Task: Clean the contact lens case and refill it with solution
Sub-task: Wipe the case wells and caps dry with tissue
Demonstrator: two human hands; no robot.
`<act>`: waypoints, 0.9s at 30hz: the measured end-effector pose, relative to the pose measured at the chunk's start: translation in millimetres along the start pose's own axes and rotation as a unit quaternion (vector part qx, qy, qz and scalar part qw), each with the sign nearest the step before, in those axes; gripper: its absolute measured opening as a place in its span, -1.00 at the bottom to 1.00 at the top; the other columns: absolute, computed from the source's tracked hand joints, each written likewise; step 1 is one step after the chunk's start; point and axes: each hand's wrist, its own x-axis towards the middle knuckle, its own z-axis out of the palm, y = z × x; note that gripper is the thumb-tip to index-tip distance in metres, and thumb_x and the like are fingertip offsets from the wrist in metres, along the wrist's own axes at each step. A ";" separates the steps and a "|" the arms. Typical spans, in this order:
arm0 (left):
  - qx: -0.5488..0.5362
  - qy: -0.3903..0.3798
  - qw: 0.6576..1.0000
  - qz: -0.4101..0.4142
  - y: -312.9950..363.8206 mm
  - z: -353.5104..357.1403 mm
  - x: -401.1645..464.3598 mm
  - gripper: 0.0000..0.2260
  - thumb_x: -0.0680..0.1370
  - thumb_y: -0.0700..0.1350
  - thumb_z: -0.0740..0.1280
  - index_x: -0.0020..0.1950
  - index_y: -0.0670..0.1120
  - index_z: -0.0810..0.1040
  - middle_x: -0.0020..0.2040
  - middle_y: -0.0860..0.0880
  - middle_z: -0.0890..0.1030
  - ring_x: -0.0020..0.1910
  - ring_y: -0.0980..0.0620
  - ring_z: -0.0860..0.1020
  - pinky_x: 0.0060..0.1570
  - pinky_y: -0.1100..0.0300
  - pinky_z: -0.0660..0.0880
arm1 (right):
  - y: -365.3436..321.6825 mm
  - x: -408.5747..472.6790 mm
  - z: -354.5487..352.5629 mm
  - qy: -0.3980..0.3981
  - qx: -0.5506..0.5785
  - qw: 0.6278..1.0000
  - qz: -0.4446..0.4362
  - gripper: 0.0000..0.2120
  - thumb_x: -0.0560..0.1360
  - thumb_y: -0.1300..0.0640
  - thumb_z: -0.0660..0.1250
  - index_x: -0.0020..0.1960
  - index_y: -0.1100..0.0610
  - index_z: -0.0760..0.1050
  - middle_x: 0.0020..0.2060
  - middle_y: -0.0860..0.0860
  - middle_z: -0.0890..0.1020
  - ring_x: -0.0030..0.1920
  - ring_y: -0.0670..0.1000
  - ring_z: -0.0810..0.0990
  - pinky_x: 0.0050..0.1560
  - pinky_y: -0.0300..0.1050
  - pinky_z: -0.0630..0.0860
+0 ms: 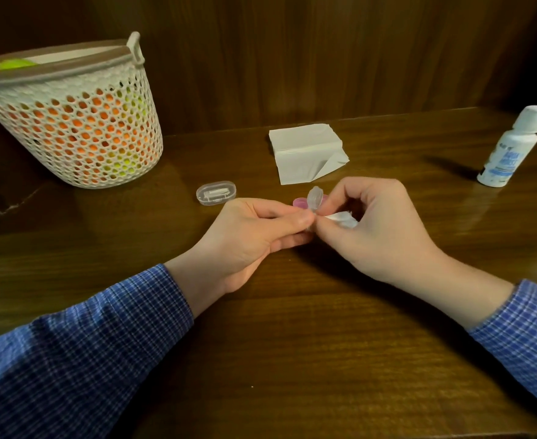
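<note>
My left hand pinches the clear contact lens case at its lower end, and the case stands tilted upward between both hands. My right hand grips a crumpled white tissue piece and presses it against the case where my fingertips meet. A pink cap lies on the table just behind the case. The white solution bottle with a blue label stands upright at the far right, cap closed.
A folded white tissue stack lies behind my hands. A small clear oval box sits to their left. A white mesh basket holding orange and green items stands at the back left. A wooden wall backs the table.
</note>
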 end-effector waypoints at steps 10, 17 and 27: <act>-0.010 -0.045 0.996 -0.071 14.8 -13.8 1.1 -0.71 0.43 -0.17 0.44 0.10 -0.25 0.69 -0.08 -0.11 0.71 -0.11 0.05 0.66 -0.09 0.22 0.64 | 4.7 14.8 -29.0 -0.026 0.208 0.969 0.130 -0.89 0.41 0.18 0.56 -0.19 0.10 0.64 -0.37 -0.04 0.66 -0.33 -0.11 0.59 -0.33 -0.24 0.55; 0.330 -0.046 0.942 -0.043 23.0 -15.3 1.0 -0.84 0.63 -0.14 0.35 -0.03 -0.10 0.73 -0.20 0.00 0.72 -0.31 0.16 0.58 -0.33 0.32 0.51 | 24.9 25.2 -22.5 -0.110 0.236 0.924 0.280 -0.84 0.52 0.14 0.51 -0.22 -0.03 0.77 -0.22 -0.05 0.72 -0.20 -0.05 0.61 -0.23 -0.17 0.53; 0.501 -0.012 0.857 0.116 1.7 -8.6 11.3 -0.91 0.62 -0.04 0.39 0.01 0.06 0.70 -0.11 0.07 0.67 -0.39 0.25 0.50 -0.39 0.41 0.45 | 40.4 32.0 -20.4 -0.059 0.226 0.929 0.286 -0.96 0.57 0.19 0.45 -0.02 0.13 0.69 -0.20 0.03 0.73 -0.30 -0.12 0.68 -0.26 -0.28 0.58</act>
